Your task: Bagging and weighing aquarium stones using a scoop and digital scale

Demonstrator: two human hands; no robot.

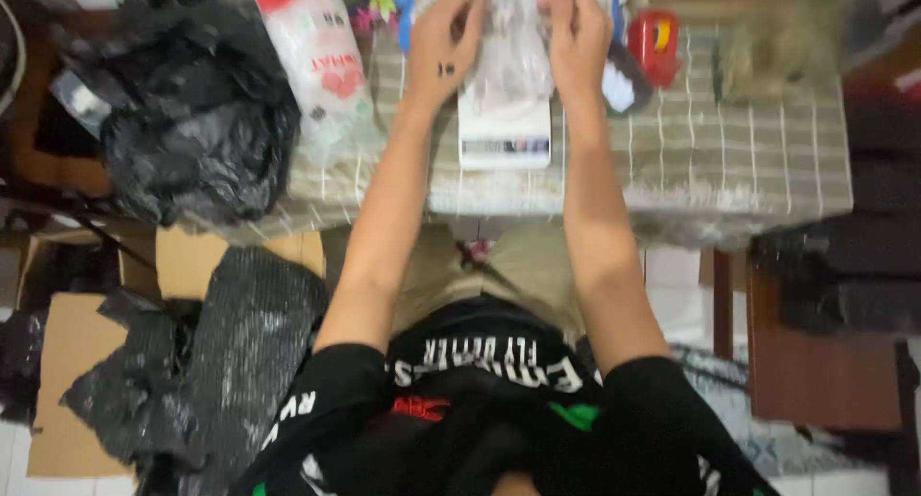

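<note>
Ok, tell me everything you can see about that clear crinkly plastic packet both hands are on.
The clear crinkly plastic packet is see-through, wrinkled and blurred, its contents unreadable. It lies over the far end of a small white digital scale on the checked tablecloth. The left hand grips its left edge, the right hand its right edge.

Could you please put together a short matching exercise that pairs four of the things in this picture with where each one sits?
Things:
1. white scale
2. black plastic bag
3. red tape dispenser
4. cardboard sheet

Places:
A. on the floor, lower left
B. under the clear packet held by the left hand and right hand
C. on the table's left end
D. on the checked cloth, just right of the right hand

Pairs: 1-B, 2-C, 3-D, 4-A
</note>
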